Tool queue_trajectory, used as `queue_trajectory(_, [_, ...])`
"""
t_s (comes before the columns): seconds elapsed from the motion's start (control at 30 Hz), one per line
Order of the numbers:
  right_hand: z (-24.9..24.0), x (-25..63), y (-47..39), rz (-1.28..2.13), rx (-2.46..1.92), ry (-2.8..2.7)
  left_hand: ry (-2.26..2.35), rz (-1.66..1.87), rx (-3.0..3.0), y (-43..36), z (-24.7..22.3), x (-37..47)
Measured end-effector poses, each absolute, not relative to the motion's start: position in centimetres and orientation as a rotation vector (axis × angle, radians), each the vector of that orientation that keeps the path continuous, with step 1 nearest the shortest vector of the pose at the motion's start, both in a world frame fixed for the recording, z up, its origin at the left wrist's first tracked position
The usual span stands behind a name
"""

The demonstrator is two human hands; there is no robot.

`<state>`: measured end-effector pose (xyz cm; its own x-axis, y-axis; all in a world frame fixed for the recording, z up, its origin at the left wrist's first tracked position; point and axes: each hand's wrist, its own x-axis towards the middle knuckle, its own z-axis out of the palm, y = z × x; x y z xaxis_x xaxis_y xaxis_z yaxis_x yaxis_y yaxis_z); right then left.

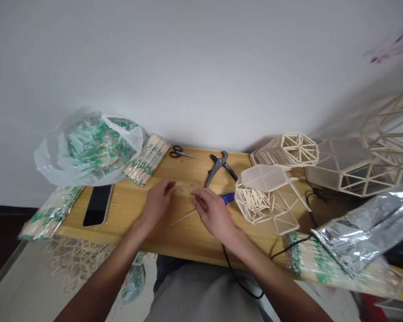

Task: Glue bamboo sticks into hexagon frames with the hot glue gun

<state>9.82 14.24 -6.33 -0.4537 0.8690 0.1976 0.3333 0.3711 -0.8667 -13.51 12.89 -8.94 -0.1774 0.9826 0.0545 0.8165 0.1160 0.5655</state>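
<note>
My left hand [158, 200] is over the middle of the wooden table, fingers loosely curled with a gap by the thumb and nothing visible in them. Opposite it, my right hand [215, 213] has its fingers bent toward the thumb; whatever is in them is too small or hidden to make out. Small wood scraps [180, 187] lie between the two hands. A thin stick [184, 218] runs to below my right hand; I cannot tell whether it is held. Partly behind that hand shows a blue tool [227, 198]. Dark-handled cutters [218, 167] lie just beyond.
Left: a plastic bag [50, 156] of wrappers, stick packs [147, 159], a phone [97, 205]. Scissors [179, 152] lie at the back. Right: an open hexagonal stick frame [265, 176] holding short sticks, more frames [300, 150], a silver foil bag [366, 228], a black cable [226, 259].
</note>
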Motion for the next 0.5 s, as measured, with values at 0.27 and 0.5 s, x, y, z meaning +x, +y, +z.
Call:
queue_trajectory(0.27, [-5.6, 14.0, 9.3, 1.136, -1.035, -1.911, 2.121, 0.565, 1.783, 12.2, -8.7, -14.0])
queue_trajectory(0.5, [-6.8, 15.0, 7.6, 1.202, -1.072, -1.95, 1.985, 0.515, 1.849, 15.0, -8.5, -12.1])
